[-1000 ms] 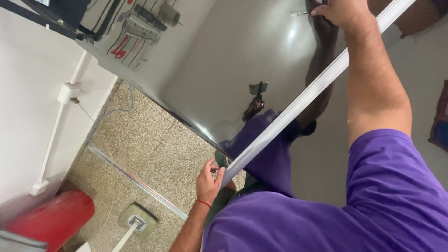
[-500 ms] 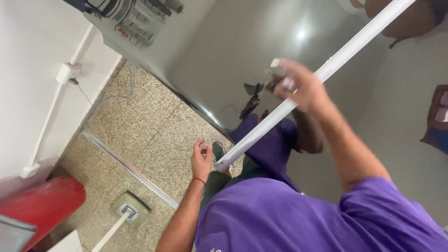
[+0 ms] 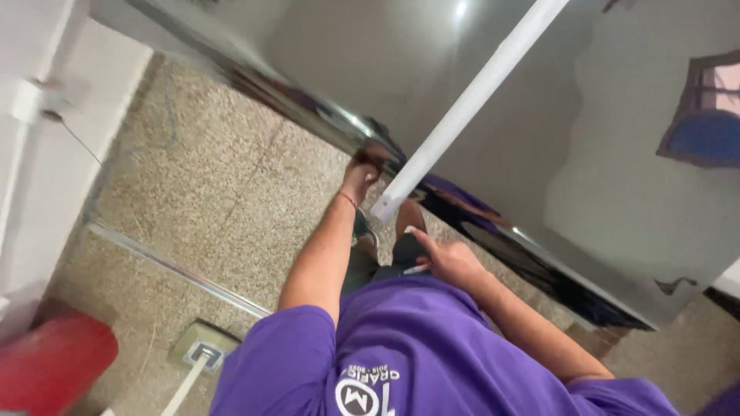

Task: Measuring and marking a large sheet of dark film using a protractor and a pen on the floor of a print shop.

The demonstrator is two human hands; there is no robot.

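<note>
One white strip (image 3: pixel 470 104) lies across one glossy panel (image 3: pixel 617 192); left hand (image 3: pixel 361 176) grips the panel's edge, right hand (image 3: pixel 447 258) pinches one small white piece (image 3: pixel 415 270).

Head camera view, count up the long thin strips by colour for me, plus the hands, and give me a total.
White strips: 1, the white strip lying on the glossy sheet, its end by the left hand.
Silver strips: 1, the metal strip on the speckled floor.
Hands: 2, left hand and right hand.
Total: 4
</note>
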